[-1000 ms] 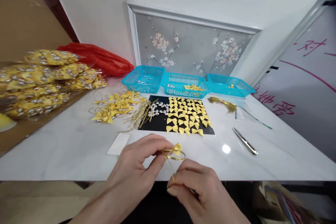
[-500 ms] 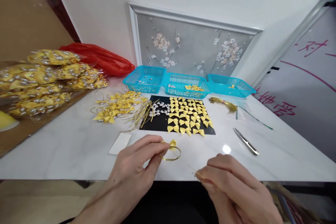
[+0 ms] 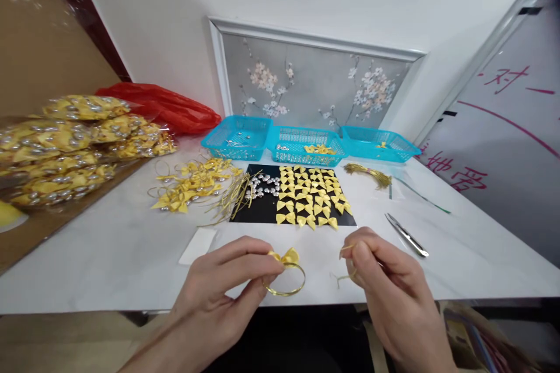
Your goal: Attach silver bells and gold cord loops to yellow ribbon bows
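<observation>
Between the thumb and fingers of my left hand (image 3: 230,291) is a yellow ribbon bow (image 3: 290,256), with a loop of gold cord (image 3: 292,293) hanging below it. To the right, my right hand (image 3: 389,288) is closed in a pinch on a thin gold thread (image 3: 345,275), whose loose end curls below the fingertips. Both hands are above the front edge of the table. Just beyond them lies a black mat (image 3: 251,213) with rows of yellow bows (image 3: 306,207), silver heart-like beads (image 3: 262,186) and loose gold cords (image 3: 236,195) at its left side.
Three blue baskets (image 3: 306,158) line the back. Finished-looking bows with beads (image 3: 192,183) are piled at left, near bagged ones (image 3: 65,145) and a red bag (image 3: 161,108). A white card (image 3: 196,246), a gold wire bundle (image 3: 367,173) and a metal cutter (image 3: 406,236) lie on the table.
My right hand has risen and turned its fingertips upward, with the thread now gathered at it. My left hand still holds the bow, slightly lower in view; the loop shows wider.
</observation>
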`<state>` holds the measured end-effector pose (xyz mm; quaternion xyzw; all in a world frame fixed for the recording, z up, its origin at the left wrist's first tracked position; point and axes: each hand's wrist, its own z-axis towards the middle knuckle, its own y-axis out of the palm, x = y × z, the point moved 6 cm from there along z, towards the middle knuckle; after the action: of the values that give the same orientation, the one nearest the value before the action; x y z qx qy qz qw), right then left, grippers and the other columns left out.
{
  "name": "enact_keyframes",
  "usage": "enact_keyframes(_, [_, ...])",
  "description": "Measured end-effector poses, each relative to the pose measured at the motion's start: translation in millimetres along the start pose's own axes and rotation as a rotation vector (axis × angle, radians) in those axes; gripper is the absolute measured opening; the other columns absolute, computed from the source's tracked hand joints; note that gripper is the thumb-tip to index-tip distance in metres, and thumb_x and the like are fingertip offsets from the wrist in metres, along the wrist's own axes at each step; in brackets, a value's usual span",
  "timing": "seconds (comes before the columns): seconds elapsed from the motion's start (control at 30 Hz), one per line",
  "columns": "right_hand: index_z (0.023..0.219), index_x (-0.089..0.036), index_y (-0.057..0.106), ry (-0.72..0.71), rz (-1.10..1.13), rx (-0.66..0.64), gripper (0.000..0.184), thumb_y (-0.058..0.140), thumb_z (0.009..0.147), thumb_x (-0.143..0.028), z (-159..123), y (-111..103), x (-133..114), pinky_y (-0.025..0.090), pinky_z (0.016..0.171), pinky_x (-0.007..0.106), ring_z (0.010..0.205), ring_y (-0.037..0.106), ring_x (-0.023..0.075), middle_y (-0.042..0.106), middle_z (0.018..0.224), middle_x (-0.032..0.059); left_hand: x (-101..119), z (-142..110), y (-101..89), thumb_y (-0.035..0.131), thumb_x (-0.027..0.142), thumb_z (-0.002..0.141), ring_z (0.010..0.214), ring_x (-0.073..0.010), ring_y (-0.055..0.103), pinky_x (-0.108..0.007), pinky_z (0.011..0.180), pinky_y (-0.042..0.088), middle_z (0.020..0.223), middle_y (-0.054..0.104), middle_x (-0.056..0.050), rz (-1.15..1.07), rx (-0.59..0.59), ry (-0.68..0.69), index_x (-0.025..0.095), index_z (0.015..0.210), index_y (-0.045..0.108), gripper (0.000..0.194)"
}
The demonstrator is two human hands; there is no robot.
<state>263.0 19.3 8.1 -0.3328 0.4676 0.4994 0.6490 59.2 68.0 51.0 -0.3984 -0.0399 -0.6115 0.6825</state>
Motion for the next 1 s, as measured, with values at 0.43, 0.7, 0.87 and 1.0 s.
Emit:
enact_keyframes(0.43, [0.077,-0.017,0.065,0.207,0.181,0.002,0.032,0.061,0.094,-0.045,7.9,9.4,28.4,0.019,0.051,0.027,0.057,0.026,0.0093,0.036,0.064,-0.0041,-18.5,-24.9,9.9,0.056,0.007,0.083,0.102,-0.0204,0.07,-0.029,0.092,0.055,0.114,0.073,-0.004,0.104,-0.209,-0.041,0.029,0.11,0.071,0.038])
enact_keyframes(0.7, [0.079,-0.017,0.064,0.167,0.121,-0.04,0.032,0.057,0.096,-0.043,4.1,15.6,29.3,0.022,0.05,0.025,0.058,0.03,0.0097,0.04,0.066,-0.0033,-44.0,-18.5,26.7,0.05,0.032,0.095,0.1,-0.0227,0.07,-0.03,0.085,0.056,0.11,0.076,-0.002,0.029,-0.403,-0.474,0.033,0.09,0.081,0.031])
enact_keyframes(0.87, [0.078,-0.018,0.064,0.162,0.072,-0.125,0.031,0.056,0.096,-0.042,0.7,24.3,21.8,0.026,0.05,0.024,0.059,0.036,0.0099,0.046,0.069,-0.002,-45.2,-7.9,39.2,0.063,0.019,0.084,0.086,-0.0207,0.072,-0.029,0.08,0.053,0.093,0.079,-0.002,0.03,-0.367,-0.482,0.029,0.081,0.082,0.022])
enact_keyframes(1.0, [0.076,-0.018,0.064,0.094,-0.024,-0.217,0.03,0.053,0.097,-0.036,-2.5,35.5,8.4,0.035,0.055,0.022,0.063,0.046,0.0107,0.053,0.073,-0.0003,-47.3,-15.3,45.3,0.06,0.016,0.081,0.071,-0.0191,0.071,-0.028,0.065,0.053,0.093,0.077,-0.004,-0.064,-0.333,-0.628,0.024,0.078,0.081,0.023])
